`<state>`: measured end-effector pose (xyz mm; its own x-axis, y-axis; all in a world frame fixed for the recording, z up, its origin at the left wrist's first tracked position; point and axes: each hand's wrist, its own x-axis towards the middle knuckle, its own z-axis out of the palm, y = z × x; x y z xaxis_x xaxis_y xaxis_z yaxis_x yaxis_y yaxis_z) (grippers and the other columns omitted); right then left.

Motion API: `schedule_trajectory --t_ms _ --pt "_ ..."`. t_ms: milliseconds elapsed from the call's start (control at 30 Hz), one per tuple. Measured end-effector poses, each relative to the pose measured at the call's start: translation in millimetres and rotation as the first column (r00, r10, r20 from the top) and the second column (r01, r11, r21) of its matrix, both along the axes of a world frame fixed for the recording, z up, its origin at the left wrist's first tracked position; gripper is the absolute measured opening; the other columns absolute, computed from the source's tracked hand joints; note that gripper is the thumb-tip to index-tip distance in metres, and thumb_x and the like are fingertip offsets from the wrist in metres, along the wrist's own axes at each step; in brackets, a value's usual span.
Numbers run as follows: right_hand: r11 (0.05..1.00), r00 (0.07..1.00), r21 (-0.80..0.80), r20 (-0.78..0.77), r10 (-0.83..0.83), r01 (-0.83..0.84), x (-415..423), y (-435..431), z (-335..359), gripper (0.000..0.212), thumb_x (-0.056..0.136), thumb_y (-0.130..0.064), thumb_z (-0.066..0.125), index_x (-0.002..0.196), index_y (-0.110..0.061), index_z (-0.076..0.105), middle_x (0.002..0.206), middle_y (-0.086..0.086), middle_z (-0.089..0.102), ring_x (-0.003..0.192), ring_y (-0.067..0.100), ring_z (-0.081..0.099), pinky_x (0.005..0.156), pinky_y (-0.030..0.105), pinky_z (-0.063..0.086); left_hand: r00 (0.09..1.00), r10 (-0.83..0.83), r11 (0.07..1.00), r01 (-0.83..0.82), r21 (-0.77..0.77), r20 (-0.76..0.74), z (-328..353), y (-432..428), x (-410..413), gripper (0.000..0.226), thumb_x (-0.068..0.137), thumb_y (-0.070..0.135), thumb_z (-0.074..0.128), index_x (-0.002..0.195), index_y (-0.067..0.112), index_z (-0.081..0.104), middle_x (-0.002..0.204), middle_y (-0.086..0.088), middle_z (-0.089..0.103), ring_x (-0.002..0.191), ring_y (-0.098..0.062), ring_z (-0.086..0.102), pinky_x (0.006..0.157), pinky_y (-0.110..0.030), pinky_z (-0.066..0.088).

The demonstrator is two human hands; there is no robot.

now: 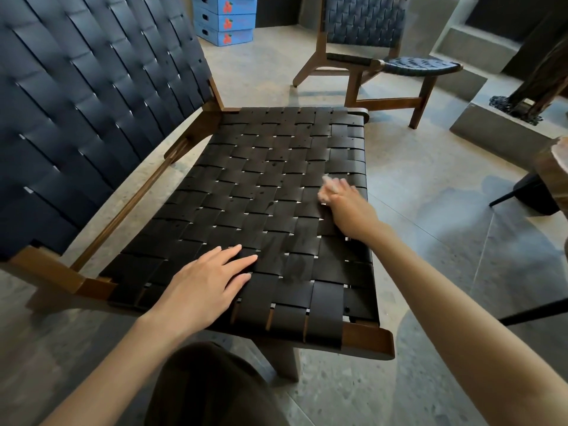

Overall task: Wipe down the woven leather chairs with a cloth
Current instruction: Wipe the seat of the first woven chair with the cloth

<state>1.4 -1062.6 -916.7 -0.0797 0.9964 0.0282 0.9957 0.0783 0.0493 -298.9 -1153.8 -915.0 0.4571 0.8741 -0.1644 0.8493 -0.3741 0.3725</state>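
Black leather straps, woven over and under on a brown wooden frame (370,338), form the seat of the near chair (270,186), which fills the middle of the view with its tall woven backrest (92,103) rising at the left. The right hand (349,210) reaches to the far right part of the seat, its fingers curled down over a small pale cloth (325,186). The cloth is blurred, and only a wad of it shows past the knuckles, pressed against the straps. The left hand (209,284) lies flat near the front of the seat, fingers straight and slightly spread, holding nothing. The cloth looks soft and light, best kept bunched under the fingertips so no loose edge catches in the slits between straps. The leather appears smooth and likely gives a little under pressure, so a flat palm on the seat or a grip on the wooden rail would probably steady it. In view are 2 woven chairs, the second chair (365,35) standing well apart at the back and apparently not yet reached, 1 cloth, 2 hands, and 3 blue boxes (226,21) stacked on the floor behind.
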Motion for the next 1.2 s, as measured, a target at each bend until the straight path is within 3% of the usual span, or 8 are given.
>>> schedule_trajectory --t_ms 100,267,467,533,700,933,1133,1200 --pt "0.965 0.968 0.073 -0.021 -0.251 0.252 1.2 6.2 -2.2 0.049 0.087 0.001 0.043 0.135 -0.009 0.049 0.157 0.013 0.017 0.142 0.033 0.016 0.116 0.044 0.016 1.0 -0.009 1.0 0.009 0.004 -0.01 -0.2 0.4 0.0 0.046 0.102 0.047 0.03 0.147 0.048 0.022 0.158 0.02 0.017 0.147 -0.006 0.013 0.116 -0.029 0.022" --pt "0.998 0.999 -0.053 -0.018 -0.028 0.027 -11.1 8.0 -8.9 0.052 0.092 0.002 0.042 0.142 -0.009 0.04 0.156 0.008 0.02 0.141 0.033 0.02 0.115 0.044 0.021 1.0 -0.011 1.0 0.01 -0.008 -0.016 -1.9 1.7 -0.5 0.046 0.102 0.047 0.029 0.147 0.048 0.021 0.158 0.02 0.017 0.147 -0.008 0.013 0.116 -0.03 0.022" --pt "0.958 0.948 0.067 -0.177 -0.265 0.28 8.9 7.1 -8.9 0.052 0.099 -0.011 0.035 0.15 -0.015 0.028 0.157 0.007 0.023 0.143 0.029 0.014 0.114 0.047 0.021 1.0 -0.012 1.0 0.012 -0.015 -0.009 -4.5 1.3 -2.7 0.046 0.102 0.047 0.03 0.147 0.049 0.021 0.157 0.019 0.019 0.147 -0.008 0.013 0.116 -0.031 0.022" --pt "0.965 0.944 0.018 -0.214 -0.253 0.263 7.4 7.4 -8.2 0.05 0.102 -0.018 0.031 0.152 -0.022 0.026 0.158 0.004 0.025 0.145 0.03 0.012 0.115 0.047 0.017 1.0 -0.011 1.0 0.011 -0.015 -0.002 -5.1 1.2 -2.1 0.046 0.102 0.047 0.03 0.147 0.048 0.022 0.157 0.019 0.02 0.147 -0.009 0.014 0.116 -0.032 0.023" --pt "0.99 0.968 -0.119 -0.232 -0.097 0.071 10.1 -24.5 3.4 0.041 0.107 -0.026 0.027 0.141 -0.03 0.048 0.159 -0.005 0.023 0.148 0.027 0.013 0.118 0.041 0.011 1.0 -0.02 1.0 0.02 -0.004 0.011 -7.1 4.1 -1.6 0.046 0.102 0.045 0.032 0.147 0.046 0.025 0.157 0.018 0.023 0.147 -0.008 0.016 0.116 -0.031 0.024" --pt "0.978 0.949 -0.187 -0.314 0.027 -0.089 -9.6 -105.9 11.3 0.042 0.105 -0.031 0.029 0.145 -0.031 0.041 0.158 -0.008 0.018 0.149 0.016 0.007 0.122 0.037 0.008 0.999 -0.027 1.0 0.027 0.001 0.029 -11.1 7.8 0.1 0.045 0.102 0.045 0.032 0.146 0.046 0.027 0.156 0.018 0.025 0.145 -0.007 0.019 0.114 -0.031 0.025" --pt "0.991 0.966 -0.119 -0.241 -0.095 0.068 5.0 -35.9 11.9 0.043 0.107 -0.029 0.022 0.144 -0.026 0.043 0.161 -0.006 0.012 0.149 0.028 0.0 0.118 0.042 0.003 0.999 -0.019 1.0 0.018 0.02 0.05 -13.1 5.1 -1.2 0.044 0.102 0.044 0.032 0.146 0.046 0.028 0.155 0.018 0.026 0.144 -0.006 0.022 0.114 -0.03 0.026" --pt "0.99 0.978 -0.139 -0.2 -0.064 0.036 -3.4 -36.1 11.5 0.042 0.107 -0.03 0.022 0.143 -0.027 0.045 0.161 -0.006 0.012 0.149 0.026 0.0 0.119 0.04 0.002 0.998 -0.02 0.999 0.019 0.028 0.055 -12.4 4.4 -1.4 0.044 0.102 0.043 0.033 0.146 0.045 0.028 0.155 0.018 0.026 0.144 -0.006 0.022 0.114 -0.03 0.026"
